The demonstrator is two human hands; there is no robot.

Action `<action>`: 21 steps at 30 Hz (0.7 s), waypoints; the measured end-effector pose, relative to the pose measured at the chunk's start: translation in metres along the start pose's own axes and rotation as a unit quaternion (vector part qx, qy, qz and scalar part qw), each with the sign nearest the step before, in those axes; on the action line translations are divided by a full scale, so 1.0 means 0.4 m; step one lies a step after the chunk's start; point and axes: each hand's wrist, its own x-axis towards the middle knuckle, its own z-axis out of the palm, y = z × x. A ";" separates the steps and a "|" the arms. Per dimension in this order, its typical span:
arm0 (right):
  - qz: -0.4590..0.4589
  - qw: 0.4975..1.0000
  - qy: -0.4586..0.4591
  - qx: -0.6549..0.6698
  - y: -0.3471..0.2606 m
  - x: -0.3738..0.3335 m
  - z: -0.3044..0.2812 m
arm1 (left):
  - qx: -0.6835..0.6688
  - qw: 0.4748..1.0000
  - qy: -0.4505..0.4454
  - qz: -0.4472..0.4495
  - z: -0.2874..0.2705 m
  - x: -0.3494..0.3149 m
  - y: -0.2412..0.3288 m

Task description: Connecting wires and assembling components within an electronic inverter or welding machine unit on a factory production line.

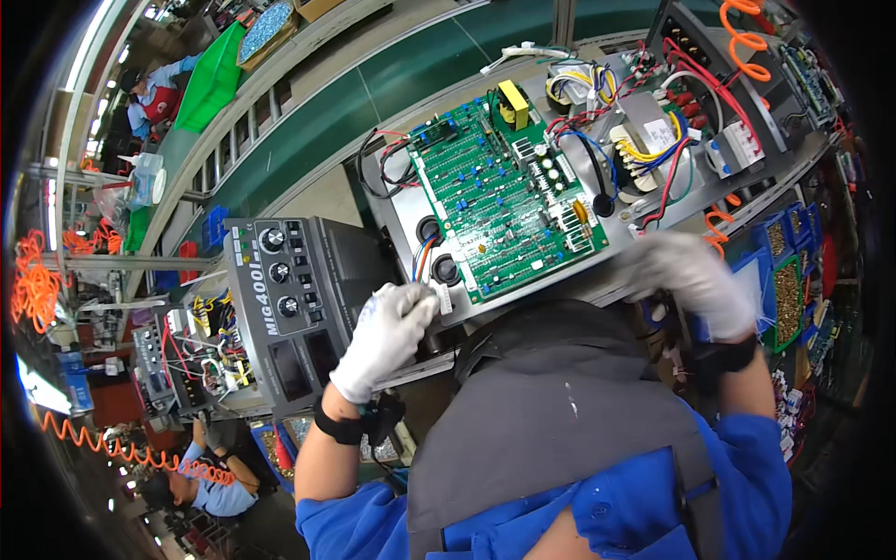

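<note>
My left hand (pixel 390 334), in a white glove, pinches a white plug connector (pixel 443 299) at the near left corner of a metal chassis (pixel 397 224). Blue, orange and black wires (pixel 425 257) run up from the connector toward a round black grommet (pixel 427 229). A large green circuit board (pixel 499 201) lies on the chassis, just beyond my left fingertips. My right hand (pixel 695 280), gloved too, is off the board's right near side by the chassis edge. Motion smears its fingers, so I cannot see whether anything is in them.
A dark grey control panel with knobs (pixel 275 271) stands left of the chassis. A transformer and bundled wires (pixel 583 84) fill the chassis's far right. Blue and green bins of small parts (pixel 789 289) sit at right. Orange coiled hoses (pixel 744 37) hang nearby. Two people work at left.
</note>
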 end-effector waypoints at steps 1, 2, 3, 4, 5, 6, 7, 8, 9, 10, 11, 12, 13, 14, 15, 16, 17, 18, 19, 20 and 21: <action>-0.051 0.995 0.081 -0.028 0.048 -0.065 -0.096 | -0.155 0.986 -0.025 -0.058 -0.006 0.009 0.006; -0.044 0.967 0.250 0.009 0.115 -0.143 -0.182 | -0.178 0.980 -0.059 -0.065 -0.016 0.022 0.014; -0.020 0.953 0.303 -0.011 0.174 -0.226 -0.291 | -0.150 0.985 -0.062 -0.062 -0.019 0.030 0.028; -0.024 0.910 0.411 -0.047 0.262 -0.312 -0.365 | -0.143 0.985 -0.071 -0.066 -0.020 0.039 0.044; 0.083 0.860 0.496 -0.090 0.354 -0.379 -0.446 | -0.075 0.992 -0.052 -0.086 -0.020 0.045 0.062; 0.183 0.795 0.562 -0.135 0.450 -0.443 -0.517 | -0.028 0.994 -0.038 -0.096 -0.018 0.049 0.080; 0.238 0.791 0.520 -0.218 0.564 -0.495 -0.556 | 0.011 0.994 -0.020 -0.110 -0.014 0.051 0.096; 0.310 0.728 0.519 -0.323 0.666 -0.543 -0.594 | 0.009 0.993 -0.014 -0.117 -0.006 0.051 0.111; 0.277 0.745 0.499 -0.346 0.789 -0.563 -0.596 | 0.000 0.992 -0.002 -0.129 0.002 0.051 0.123; 0.248 0.730 0.505 -0.389 0.888 -0.583 -0.602 | -0.008 0.990 0.009 -0.141 0.009 0.049 0.133; 0.256 0.718 0.500 -0.411 0.981 -0.588 -0.596 | -0.021 0.987 0.019 -0.157 0.014 0.049 0.141; 0.247 0.723 0.501 -0.407 1.045 -0.598 -0.603 | -0.029 0.986 0.020 -0.161 0.019 0.048 0.147; 0.274 0.734 0.490 -0.381 1.099 -0.599 -0.599 | -0.028 0.985 0.028 -0.170 0.023 0.048 0.152; 0.280 0.737 0.493 -0.368 1.130 -0.604 -0.603 | -0.025 0.981 0.031 -0.192 0.026 0.049 0.157; 0.277 0.761 0.477 -0.342 1.146 -0.607 -0.606 | 0.004 0.980 0.034 -0.197 0.026 0.051 0.162; 0.286 0.774 0.482 -0.296 1.149 -0.609 -0.611 | 0.021 0.981 0.042 -0.189 0.027 0.053 0.167; 0.265 0.777 0.505 -0.265 1.137 -0.619 -0.623 | 0.040 0.979 0.043 -0.194 0.026 0.055 0.172; 0.254 0.776 0.532 -0.224 1.126 -0.620 -0.628 | 0.052 0.974 0.044 -0.215 0.026 0.057 0.178; 0.305 0.776 0.499 -0.236 1.106 -0.631 -0.642 | 0.073 0.974 0.042 -0.209 0.025 0.059 0.184; 0.307 0.777 0.483 -0.261 1.096 -0.630 -0.644 | 0.079 0.976 0.034 -0.200 0.025 0.061 0.190; 0.293 0.771 0.487 -0.287 1.084 -0.634 -0.651 | 0.085 0.974 0.028 -0.206 0.025 0.064 0.196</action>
